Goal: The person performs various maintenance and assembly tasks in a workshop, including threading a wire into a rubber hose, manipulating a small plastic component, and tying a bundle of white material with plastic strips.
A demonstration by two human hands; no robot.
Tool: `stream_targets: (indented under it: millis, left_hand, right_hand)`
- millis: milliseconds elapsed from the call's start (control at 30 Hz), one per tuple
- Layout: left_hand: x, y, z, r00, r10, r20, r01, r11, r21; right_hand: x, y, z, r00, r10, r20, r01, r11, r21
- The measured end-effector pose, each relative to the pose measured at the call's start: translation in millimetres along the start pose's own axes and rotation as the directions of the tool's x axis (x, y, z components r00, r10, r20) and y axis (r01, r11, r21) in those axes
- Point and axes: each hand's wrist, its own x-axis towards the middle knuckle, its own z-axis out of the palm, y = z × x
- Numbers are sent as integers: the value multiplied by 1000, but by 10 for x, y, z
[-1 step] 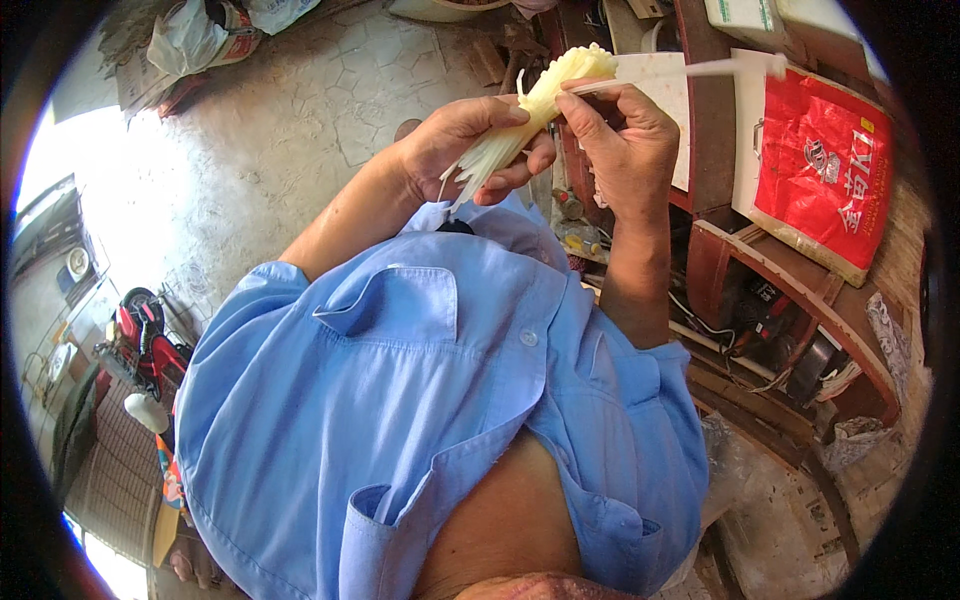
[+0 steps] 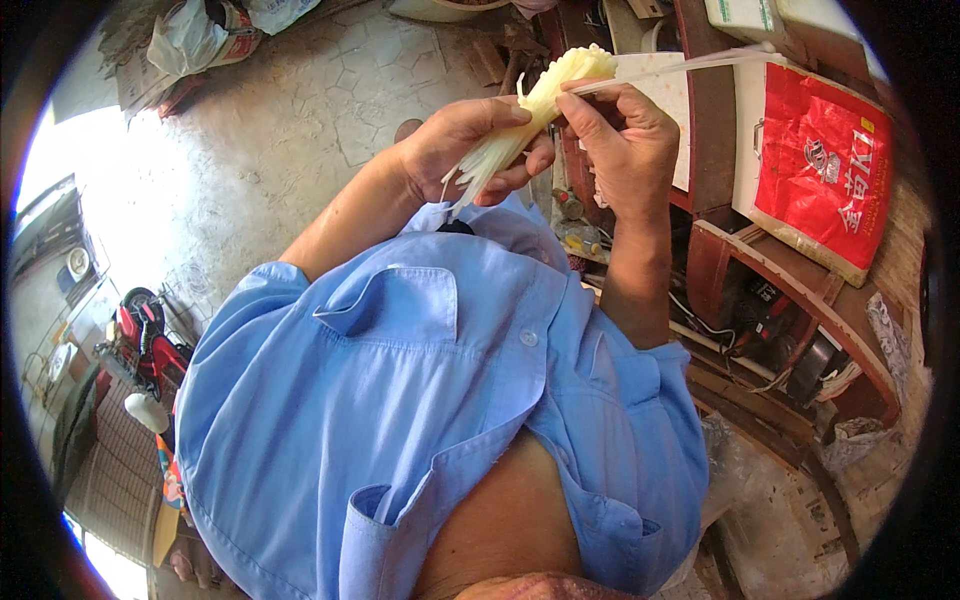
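Observation:
My left hand (image 2: 470, 135) is closed round a bundle of thin, pale yellow strands (image 2: 560, 80). Their rounded ends are packed together at the top, and loose whitish tails hang out below the palm. Close beside it, my right hand (image 2: 625, 135) pinches a few long, translucent white strands (image 2: 690, 65) between thumb and fingers. These stretch out to the right and end in a small knob. The pinch lies against the upper side of the bundle, and the exact grip point is partly hidden by the fingers.
A red printed bag (image 2: 825, 170) lies on the furniture at the right. Below it, a reddish-brown wooden shelf (image 2: 800, 310) holds cables and tools. White bags (image 2: 190, 40) stand at the far left, and a red cycle-like vehicle (image 2: 150, 340) is at the left.
The free end of the strands in my right hand has swung slightly upward, and they now show more sharply and spread apart. Both hands have stayed almost in place.

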Motion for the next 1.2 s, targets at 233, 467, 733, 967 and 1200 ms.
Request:
stream_targets:
  millis: [233,467,733,967,1200]
  left_hand:
    - [35,-15,220,971,82,-224,-27,971,236]
    - [107,-66,198,947,162,-276,-9,875,484]
    - [182,-54,163,964,154,-219,14,788,616]
    - [203,-53,159,963,153,-224,27,767,642]
    - [182,-189,37,959,196,-203,-12,746,666]
  right_hand:
    - [4,73,-116,994,73,84,-74,997,7]
    - [-30,209,-148,998,30,56,-29,1000,-7]
    - [-33,193,-178,999,33,41,-32,999,-33]
    - [-60,233,-179,991,127,40,-127,992,0]
    - [-116,183,-124,990,125,70,-114,983,-143]
